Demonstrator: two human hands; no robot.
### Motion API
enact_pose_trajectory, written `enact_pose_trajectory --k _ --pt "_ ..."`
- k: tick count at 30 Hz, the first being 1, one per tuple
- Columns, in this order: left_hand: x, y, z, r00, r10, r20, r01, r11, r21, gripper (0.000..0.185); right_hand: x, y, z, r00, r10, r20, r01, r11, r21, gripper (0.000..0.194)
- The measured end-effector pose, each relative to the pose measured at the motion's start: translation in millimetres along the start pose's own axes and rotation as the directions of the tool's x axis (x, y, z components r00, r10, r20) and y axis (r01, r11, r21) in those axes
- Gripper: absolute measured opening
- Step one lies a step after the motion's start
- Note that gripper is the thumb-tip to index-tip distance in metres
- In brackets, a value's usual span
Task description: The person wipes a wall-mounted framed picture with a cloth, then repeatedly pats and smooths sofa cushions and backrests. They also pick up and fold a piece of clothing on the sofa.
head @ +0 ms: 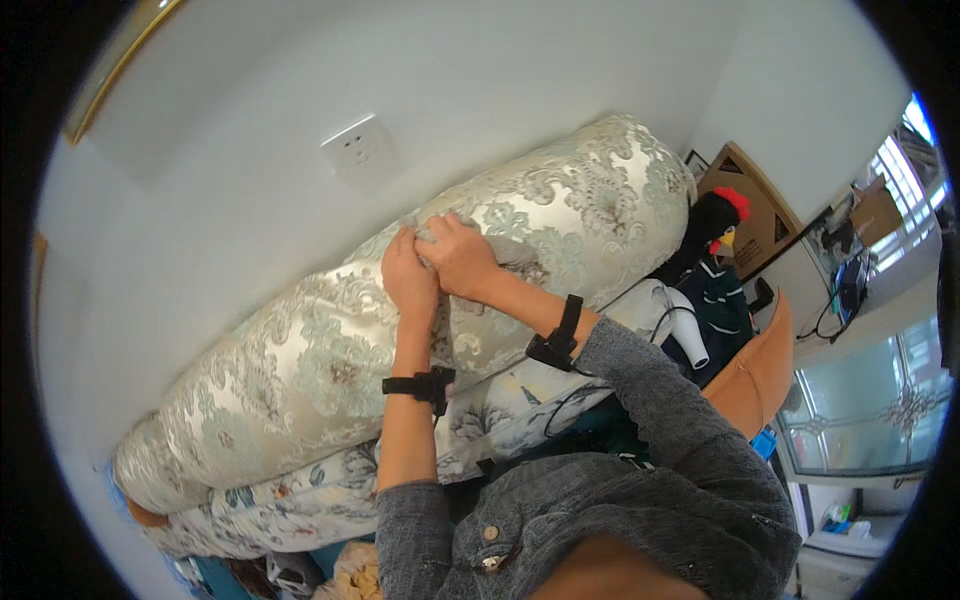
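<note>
A long padded backrest in a shiny cream and pale-green brocade cover [585, 202] leans along the wall. My left hand [411, 277] and my right hand [459, 256] are side by side at its middle, near the upper edge. Their fingers are curled into the brocade, which is pinched and creased beneath them. The fingertips are partly hidden in the folds. Both wrists wear black straps with small devices. Below the backrest lies a white floral-print fabric [300, 487], partly hidden by my arms.
A wall socket [360, 146] sits above the backrest. To the right are a black plush rooster [709, 225], a cardboard box [750, 210], a white hair dryer [686, 330] with a black cord, and a curved orange-brown object [754, 367]. Bags and cloth [352, 574] lie at lower left.
</note>
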State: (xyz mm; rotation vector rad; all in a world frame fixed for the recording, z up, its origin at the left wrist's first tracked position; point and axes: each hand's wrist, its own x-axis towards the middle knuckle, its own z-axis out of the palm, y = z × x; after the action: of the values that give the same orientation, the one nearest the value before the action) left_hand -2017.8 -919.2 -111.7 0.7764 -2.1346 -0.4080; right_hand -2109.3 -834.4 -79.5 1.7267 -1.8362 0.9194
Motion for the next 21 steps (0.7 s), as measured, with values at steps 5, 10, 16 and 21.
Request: enact_pose_trajectory --k 5,10,16,21 --pt "20.4 41.9 27.3 0.977 0.184 0.104 -0.173 0.979 -0.108 0.064 5.9 80.4 -9.9 0.988 0.115 0.107 -0.104 0.989 -0.104 0.03" --pt "5.0 112.1 85.3 0.875 0.373 0.31 -0.389 0.921 -0.011 0.055 2.9 235.7 -78.8 0.834 0.544 0.094 -0.455 0.774 -0.441 0.034" --pt "-4.6 131.0 99.6 0.876 0.401 0.268 -0.451 0.878 0.162 0.052 -73.2 340.5 -163.1 0.631 0.743 -0.222 -0.751 0.515 -0.413 0.041" --pt "-2.5 132.4 99.9 0.88 0.392 0.27 -0.445 0.878 0.177 0.054 -119.5 325.8 -162.4 0.652 0.634 -0.416 -0.758 0.551 -0.347 0.039"
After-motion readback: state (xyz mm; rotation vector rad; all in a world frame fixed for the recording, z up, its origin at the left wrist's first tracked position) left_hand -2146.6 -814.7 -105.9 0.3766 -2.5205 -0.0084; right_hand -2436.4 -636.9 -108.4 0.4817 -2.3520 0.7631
